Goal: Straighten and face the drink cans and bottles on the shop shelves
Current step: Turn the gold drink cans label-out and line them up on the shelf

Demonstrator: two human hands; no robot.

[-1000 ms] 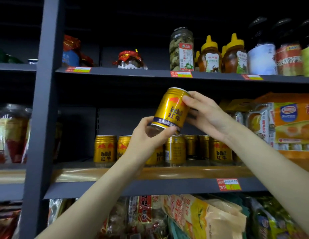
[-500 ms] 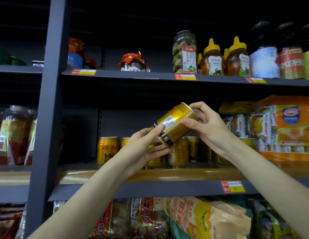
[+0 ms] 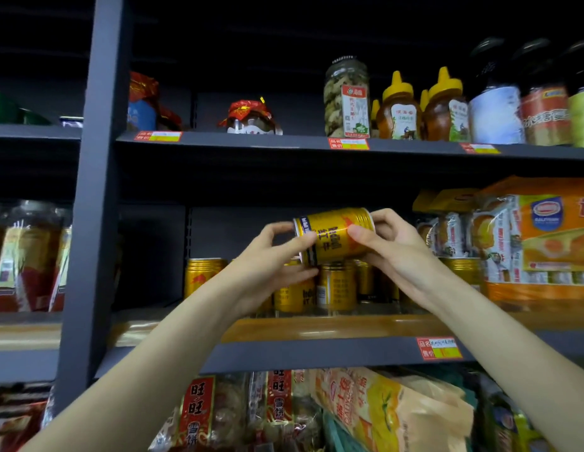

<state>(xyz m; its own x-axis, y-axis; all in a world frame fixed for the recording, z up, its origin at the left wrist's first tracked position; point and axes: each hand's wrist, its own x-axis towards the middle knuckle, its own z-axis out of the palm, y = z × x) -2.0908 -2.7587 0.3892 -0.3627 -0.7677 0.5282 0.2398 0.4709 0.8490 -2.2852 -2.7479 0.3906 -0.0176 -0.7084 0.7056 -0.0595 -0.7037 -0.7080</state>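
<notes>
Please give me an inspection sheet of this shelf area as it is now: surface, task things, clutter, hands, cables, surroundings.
Surface: middle shelf, wooden-looking front edge.
Job's things: gold can held on its side above the shelf; standing gold cans below, labels facing different ways.
Clutter: nothing seen.
Grippers: left hand and right hand both grip the held can.
Cables: nothing seen.
Surroundings: honey bottles above, snack bags below.

— Where are the hands?
— Both forearms reach up; the left hand (image 3: pixel 271 256) and right hand (image 3: pixel 391 246) meet at chest-high centre.
— Their fingers?
— Curled, pinching one object between them.
</notes>
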